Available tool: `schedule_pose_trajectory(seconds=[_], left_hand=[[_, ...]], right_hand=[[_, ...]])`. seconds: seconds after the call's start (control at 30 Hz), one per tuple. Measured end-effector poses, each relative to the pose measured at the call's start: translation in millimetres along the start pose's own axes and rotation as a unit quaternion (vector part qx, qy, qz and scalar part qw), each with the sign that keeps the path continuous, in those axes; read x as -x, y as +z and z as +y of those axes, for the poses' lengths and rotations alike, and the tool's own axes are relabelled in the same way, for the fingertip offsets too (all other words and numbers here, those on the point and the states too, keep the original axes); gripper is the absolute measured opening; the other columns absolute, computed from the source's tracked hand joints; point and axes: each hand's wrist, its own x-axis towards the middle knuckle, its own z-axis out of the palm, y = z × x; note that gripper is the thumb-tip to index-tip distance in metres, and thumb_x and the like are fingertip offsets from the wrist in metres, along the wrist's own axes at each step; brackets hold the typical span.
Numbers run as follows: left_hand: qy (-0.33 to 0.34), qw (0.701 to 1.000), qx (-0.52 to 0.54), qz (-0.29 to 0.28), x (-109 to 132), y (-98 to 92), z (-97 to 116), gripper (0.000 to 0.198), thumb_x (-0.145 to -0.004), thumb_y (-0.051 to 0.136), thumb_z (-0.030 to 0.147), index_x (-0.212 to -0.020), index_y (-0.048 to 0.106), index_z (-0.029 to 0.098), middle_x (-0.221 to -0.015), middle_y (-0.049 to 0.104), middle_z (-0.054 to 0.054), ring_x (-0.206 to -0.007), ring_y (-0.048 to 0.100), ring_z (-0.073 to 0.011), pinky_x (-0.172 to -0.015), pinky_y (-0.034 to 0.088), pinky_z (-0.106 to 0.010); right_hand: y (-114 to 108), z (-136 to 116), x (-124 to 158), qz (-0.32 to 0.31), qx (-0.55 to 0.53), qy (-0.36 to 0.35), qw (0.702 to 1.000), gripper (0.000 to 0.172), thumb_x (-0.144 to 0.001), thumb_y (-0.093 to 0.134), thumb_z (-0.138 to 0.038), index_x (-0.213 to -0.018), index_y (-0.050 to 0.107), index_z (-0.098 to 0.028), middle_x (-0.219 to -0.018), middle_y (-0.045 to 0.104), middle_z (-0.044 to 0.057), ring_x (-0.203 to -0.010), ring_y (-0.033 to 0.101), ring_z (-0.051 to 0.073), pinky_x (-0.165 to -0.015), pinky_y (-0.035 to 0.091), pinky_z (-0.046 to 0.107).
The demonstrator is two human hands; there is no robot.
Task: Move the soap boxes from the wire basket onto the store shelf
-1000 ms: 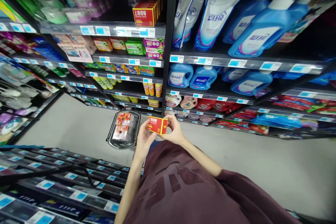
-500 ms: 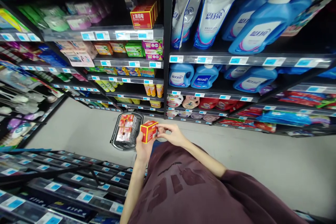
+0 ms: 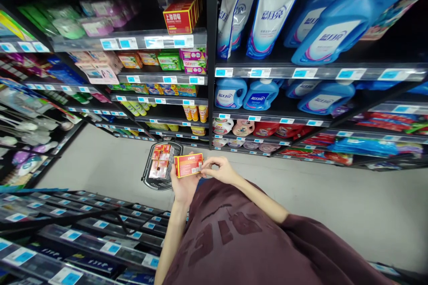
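A red soap box point(image 3: 190, 165) with yellow edges is held in front of me, one broad printed face with a barcode turned up. My left hand point(image 3: 184, 186) is closed around its left end and underside. My right hand point(image 3: 220, 170) has thumb and forefinger pinched at the box's right end, near the barcode. Beyond and to the left, a black basket point(image 3: 146, 179) stands on the floor, with several red-and-white boxes point(image 3: 159, 161) in it. Similar red soap boxes point(image 3: 180, 17) stand in a row on the upper shelf.
Blue detergent bottles point(image 3: 326, 38) and refill pouches point(image 3: 270, 18) fill the right shelves. Smaller soap packs point(image 3: 170, 60) line the left ones, divided by a black upright point(image 3: 211, 53). Low shelving with price tags point(image 3: 110, 247) runs close at my lower left. Grey floor point(image 3: 301, 196) lies between.
The soap box has been turned in my hands, so a broad printed face now shows instead of a corner view. My view has shifted slightly. The basket stays in place.
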Motion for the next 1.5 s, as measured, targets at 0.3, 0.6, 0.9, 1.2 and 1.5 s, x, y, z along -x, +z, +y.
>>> schedule_pose_trajectory(seconds=[0.3,0.6,0.9,1.2,1.5], left_hand=[[-0.01,1.0,0.015,-0.007,-0.2,0.5,-4.7,0.068,-0.09,0.051,0.067,-0.13,0.065,0.014,-0.119,0.072,-0.016,-0.099,0.068,-0.0285,-0.083,0.053,-0.039],[-0.01,1.0,0.013,-0.011,-1.3,-0.5,-2.7,0.067,-0.091,0.051,0.066,-0.132,0.063,0.015,-0.12,0.07,-0.016,-0.092,0.068,-0.0265,-0.074,0.053,-0.038],[-0.013,1.0,0.006,-0.012,-0.6,1.0,-3.8,0.067,-0.092,0.049,0.066,-0.133,0.063,0.015,-0.12,0.071,-0.016,-0.095,0.067,-0.0266,-0.076,0.053,-0.038],[-0.006,0.999,-0.024,-0.023,4.1,5.4,3.6,0.067,-0.088,0.049,0.07,-0.128,0.065,0.018,-0.112,0.072,-0.014,-0.09,0.07,-0.0294,-0.073,0.051,-0.038],[0.004,0.999,-0.04,-0.019,6.1,9.0,1.3,0.067,-0.087,0.052,0.069,-0.128,0.064,0.017,-0.112,0.071,-0.014,-0.092,0.069,-0.0301,-0.072,0.05,-0.038]], right_hand=[[-1.6,-0.2,0.0,0.005,0.032,-0.008,0.999,0.032,-0.077,0.082,-0.047,-0.084,0.074,-0.017,-0.064,0.064,-0.001,-0.056,0.051,0.01,-0.057,0.045,0.025],[-4.6,1.9,-1.4,0.013,0.002,0.016,1.0,0.028,-0.084,0.075,-0.046,-0.085,0.076,-0.018,-0.076,0.073,0.004,-0.064,0.065,0.016,-0.064,0.052,0.03],[-6.4,3.5,-1.6,-0.007,-0.077,0.029,0.997,0.031,-0.078,0.082,-0.043,-0.093,0.07,-0.018,-0.069,0.062,-0.002,-0.06,0.059,0.013,-0.062,0.048,0.027],[-12.2,7.2,-0.9,0.011,-0.25,0.059,0.966,0.044,-0.068,0.09,-0.037,-0.1,0.063,-0.021,-0.072,0.057,-0.003,-0.063,0.05,0.011,-0.056,0.041,0.024],[-11.2,-6.8,-0.9,-0.031,-0.318,0.044,0.947,0.038,-0.068,0.085,-0.031,-0.083,0.051,-0.023,-0.073,0.05,-0.003,-0.064,0.045,0.013,-0.054,0.038,0.025]])
